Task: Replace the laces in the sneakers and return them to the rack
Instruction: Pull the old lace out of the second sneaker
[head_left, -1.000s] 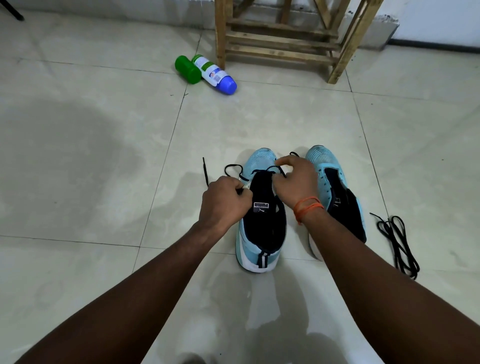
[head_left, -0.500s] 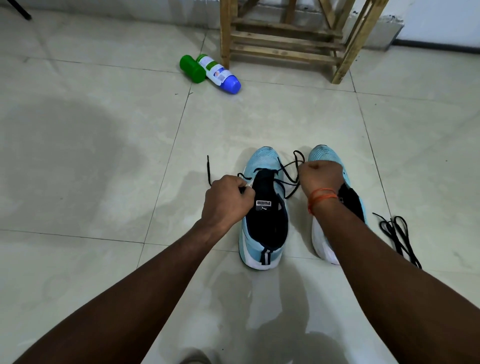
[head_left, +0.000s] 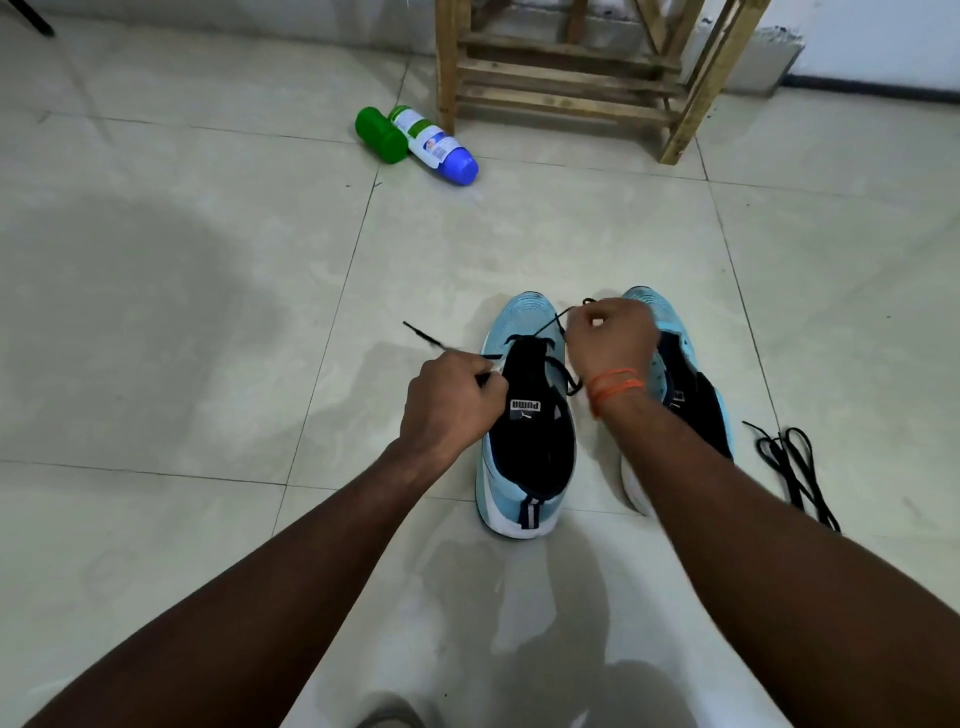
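The left forearm (head_left: 260, 582) and the right forearm (head_left: 753, 519) are bare along the whole length that shows, from the lower edge of the view to the wrists. The left hand (head_left: 457, 400) and the right hand (head_left: 610, 338) are bare too. Round the right wrist runs an orange band (head_left: 615, 384) of thin cord, wound in more than one strand, the strands lying slightly apart and slanting across the wrist.
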